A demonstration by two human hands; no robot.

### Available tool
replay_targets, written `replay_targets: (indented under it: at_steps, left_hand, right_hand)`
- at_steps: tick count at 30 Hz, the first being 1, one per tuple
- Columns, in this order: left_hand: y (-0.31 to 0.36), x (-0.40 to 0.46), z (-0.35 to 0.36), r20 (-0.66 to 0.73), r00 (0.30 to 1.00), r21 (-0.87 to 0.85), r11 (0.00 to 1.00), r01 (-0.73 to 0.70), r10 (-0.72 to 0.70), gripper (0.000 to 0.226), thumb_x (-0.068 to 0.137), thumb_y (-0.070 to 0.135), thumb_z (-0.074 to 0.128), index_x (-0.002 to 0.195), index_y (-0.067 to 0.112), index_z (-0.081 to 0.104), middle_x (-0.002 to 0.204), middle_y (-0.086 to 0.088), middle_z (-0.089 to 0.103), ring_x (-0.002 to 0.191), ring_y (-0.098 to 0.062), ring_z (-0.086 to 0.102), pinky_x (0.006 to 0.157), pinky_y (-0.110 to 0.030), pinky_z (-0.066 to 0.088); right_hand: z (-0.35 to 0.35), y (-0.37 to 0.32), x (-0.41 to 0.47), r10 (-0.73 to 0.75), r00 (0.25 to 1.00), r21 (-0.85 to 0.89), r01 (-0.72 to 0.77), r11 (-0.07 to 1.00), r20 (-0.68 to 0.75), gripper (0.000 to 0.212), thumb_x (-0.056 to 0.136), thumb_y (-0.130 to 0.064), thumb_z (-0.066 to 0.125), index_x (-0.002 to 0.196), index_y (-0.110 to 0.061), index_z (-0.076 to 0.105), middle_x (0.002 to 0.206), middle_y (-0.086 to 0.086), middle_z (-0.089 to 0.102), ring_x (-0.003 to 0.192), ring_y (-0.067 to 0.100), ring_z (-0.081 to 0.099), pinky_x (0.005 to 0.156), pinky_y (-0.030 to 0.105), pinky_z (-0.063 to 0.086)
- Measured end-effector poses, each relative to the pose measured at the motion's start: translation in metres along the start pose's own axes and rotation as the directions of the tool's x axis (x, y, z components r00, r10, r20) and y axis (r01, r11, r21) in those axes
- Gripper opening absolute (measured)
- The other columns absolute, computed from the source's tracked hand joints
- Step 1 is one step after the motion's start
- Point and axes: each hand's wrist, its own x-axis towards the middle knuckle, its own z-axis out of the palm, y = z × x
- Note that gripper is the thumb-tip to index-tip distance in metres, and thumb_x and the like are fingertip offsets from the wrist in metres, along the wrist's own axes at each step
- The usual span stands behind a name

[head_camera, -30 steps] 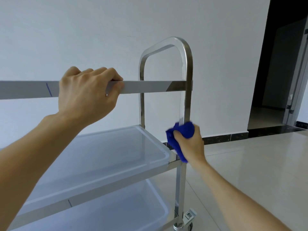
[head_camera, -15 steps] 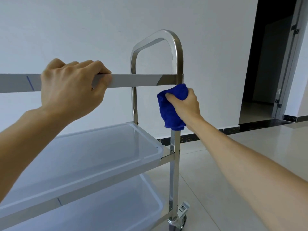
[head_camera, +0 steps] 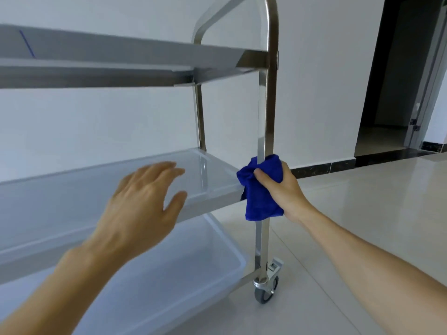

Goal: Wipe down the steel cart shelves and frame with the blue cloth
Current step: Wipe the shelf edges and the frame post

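The steel cart stands in front of me, its near right post (head_camera: 266,112) running from the arched handle down to a caster wheel (head_camera: 265,290). My right hand (head_camera: 281,187) grips the blue cloth (head_camera: 260,189) wrapped around that post, level with the middle shelf (head_camera: 212,200). My left hand (head_camera: 142,209) hovers with fingers spread and blurred in front of the middle shelf, holding nothing. The top shelf rail (head_camera: 135,50) is above it.
A translucent white tray (head_camera: 198,163) sits on the middle shelf and another (head_camera: 193,272) on the bottom shelf. A white wall is behind the cart. A dark doorway (head_camera: 396,76) opens at the right, and glossy tiled floor (head_camera: 362,209) spreads to the right.
My left hand let go of the top rail and dropped toward the middle shelf. My right hand slid the cloth down the post from just under the top shelf to middle-shelf level.
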Motion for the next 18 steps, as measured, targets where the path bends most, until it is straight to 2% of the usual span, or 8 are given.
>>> replay_targets:
  at_steps: [2,3,6,9,12,15,17,18]
  left_hand:
    - [-0.007,-0.018,0.016,0.099,0.993,0.026,0.997,0.07,-0.072,0.049,0.098,0.045,0.041,0.144,0.03,0.046,0.148,0.011,0.047,0.136,-0.019,0.043,0.113,-0.037,0.03]
    - [-0.01,-0.025,0.023,0.096,0.993,0.059,0.996,0.062,-0.068,0.047,0.1,0.044,0.039,0.142,0.028,0.049,0.144,0.009,0.052,0.132,-0.021,0.049,0.111,-0.039,0.034]
    - [-0.016,-0.037,0.039,0.015,0.999,0.209,0.977,-0.038,0.036,0.043,0.099,0.035,0.043,0.132,0.015,0.061,0.128,-0.002,0.067,0.118,-0.028,0.063,0.106,-0.044,0.042]
    - [-0.019,-0.039,0.046,-0.079,0.996,0.208,0.978,-0.028,0.046,0.04,0.095,0.034,0.046,0.125,0.017,0.065,0.122,-0.001,0.07,0.114,-0.027,0.066,0.098,-0.041,0.046]
    - [-0.022,-0.043,0.053,-0.197,0.978,0.217,0.976,-0.026,0.07,0.035,0.098,0.034,0.046,0.122,0.02,0.067,0.117,0.0,0.072,0.11,-0.026,0.068,0.085,-0.039,0.047]
    - [-0.025,-0.044,0.059,-0.262,0.961,0.223,0.974,-0.027,0.087,0.032,0.099,0.033,0.047,0.121,0.02,0.067,0.115,-0.001,0.073,0.108,-0.025,0.069,0.083,-0.041,0.048]
    - [-0.026,-0.044,0.061,-0.28,0.955,0.22,0.975,-0.035,0.097,0.031,0.101,0.032,0.047,0.121,0.019,0.067,0.114,-0.001,0.073,0.108,-0.025,0.069,0.084,-0.04,0.047]
    - [-0.027,-0.044,0.063,-0.284,0.954,0.221,0.975,-0.039,0.102,0.031,0.101,0.031,0.046,0.121,0.019,0.067,0.114,0.0,0.073,0.108,-0.026,0.069,0.084,-0.04,0.047]
  right_hand:
    - [-0.002,0.004,-0.002,-0.011,1.0,0.002,0.011,1.0,0.029,0.061,0.068,-0.051,0.082,0.12,-0.036,0.053,0.117,-0.007,0.068,0.101,0.011,0.07,0.08,0.029,0.058]
    - [-0.002,0.006,-0.003,-0.014,0.999,0.007,0.013,1.0,0.044,0.064,0.066,-0.052,0.082,0.121,-0.036,0.053,0.118,-0.007,0.068,0.102,0.012,0.07,0.079,0.028,0.058]
    - [-0.005,0.019,-0.007,-0.01,0.996,0.036,0.007,0.999,0.084,0.066,0.064,-0.049,0.084,0.121,-0.035,0.054,0.114,-0.01,0.07,0.102,0.011,0.07,0.075,0.023,0.057]
    - [-0.011,0.05,-0.014,0.016,0.994,-0.009,-0.015,1.0,0.11,0.057,0.073,-0.028,0.088,0.12,-0.033,0.055,0.114,-0.005,0.072,0.102,0.014,0.07,0.075,0.023,0.057]
    - [-0.011,0.1,-0.037,0.121,0.991,-0.086,-0.116,0.989,0.057,0.059,0.061,-0.027,0.092,0.106,-0.041,0.058,0.102,-0.009,0.073,0.092,0.015,0.072,0.066,0.026,0.058]
    - [-0.006,0.156,-0.066,0.252,0.967,-0.12,-0.253,0.96,-0.024,0.06,0.063,-0.021,0.088,0.11,-0.039,0.055,0.105,-0.007,0.072,0.096,0.023,0.072,0.071,0.044,0.061]
    - [-0.001,0.181,-0.081,0.338,0.941,-0.082,-0.34,0.937,-0.036,0.061,0.066,-0.014,0.087,0.112,-0.036,0.054,0.107,-0.002,0.071,0.094,0.034,0.072,0.072,0.058,0.06]
    - [0.0,0.188,-0.086,0.354,0.934,-0.07,-0.357,0.932,-0.046,0.06,0.066,-0.012,0.086,0.112,-0.035,0.054,0.107,-0.001,0.071,0.093,0.036,0.072,0.073,0.061,0.058]
